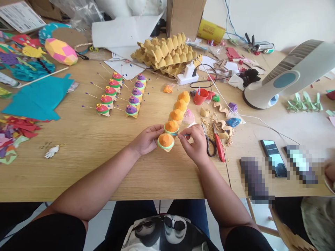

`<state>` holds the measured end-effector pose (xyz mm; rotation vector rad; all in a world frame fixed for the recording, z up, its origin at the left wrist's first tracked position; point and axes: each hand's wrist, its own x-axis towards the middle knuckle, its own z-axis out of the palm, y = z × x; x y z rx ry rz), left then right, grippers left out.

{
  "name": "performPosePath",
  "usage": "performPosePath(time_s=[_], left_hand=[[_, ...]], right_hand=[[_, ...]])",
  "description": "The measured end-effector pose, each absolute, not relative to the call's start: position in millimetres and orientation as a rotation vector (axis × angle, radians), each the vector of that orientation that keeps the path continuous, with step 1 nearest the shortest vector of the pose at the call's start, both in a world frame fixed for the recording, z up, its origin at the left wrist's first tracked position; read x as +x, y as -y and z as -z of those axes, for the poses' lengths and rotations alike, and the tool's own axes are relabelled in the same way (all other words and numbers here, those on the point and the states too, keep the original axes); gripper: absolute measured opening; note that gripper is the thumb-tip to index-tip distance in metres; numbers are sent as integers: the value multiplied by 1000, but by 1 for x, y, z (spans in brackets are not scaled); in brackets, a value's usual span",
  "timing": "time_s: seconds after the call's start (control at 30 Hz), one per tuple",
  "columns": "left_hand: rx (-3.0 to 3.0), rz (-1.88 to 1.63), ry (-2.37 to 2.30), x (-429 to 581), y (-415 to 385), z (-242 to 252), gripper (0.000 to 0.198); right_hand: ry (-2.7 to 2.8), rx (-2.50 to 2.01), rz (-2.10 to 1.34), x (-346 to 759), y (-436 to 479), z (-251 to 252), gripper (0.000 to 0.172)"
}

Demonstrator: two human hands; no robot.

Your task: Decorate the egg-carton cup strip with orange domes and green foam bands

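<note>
A strip of egg-carton cups topped with orange clay [176, 115] slants away from me over the table. Green bands circle its two nearest cups. My left hand [147, 140] grips the near end of the strip from the left side. In my right hand [195, 143] a thin blue stick [175, 134] is pinched, its tip at the gap between those two cups. Right of that hand lie black-handled scissors [210, 144] and a red-handled cutter [219, 143]. Two finished-looking strips, one red and green [106, 99], one purple [134, 100], stand farther left with pins stuck in them.
Yellow egg cartons [167, 52] are stacked at the back beside a white power strip [187, 78]. A red cup [201, 97], clay bags and carton scraps sit to the right. A white fan [282, 80], a phone [274, 158] and another person's hand [330, 170] are farther right.
</note>
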<state>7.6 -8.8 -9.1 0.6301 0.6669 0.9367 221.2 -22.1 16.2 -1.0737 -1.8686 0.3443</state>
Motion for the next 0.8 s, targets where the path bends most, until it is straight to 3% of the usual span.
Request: performPosePath(time_s=[0.8], left_hand=[[610, -913, -649, 8, 10, 9, 25]], right_hand=[[1868, -1070, -406, 220, 20, -16, 13]])
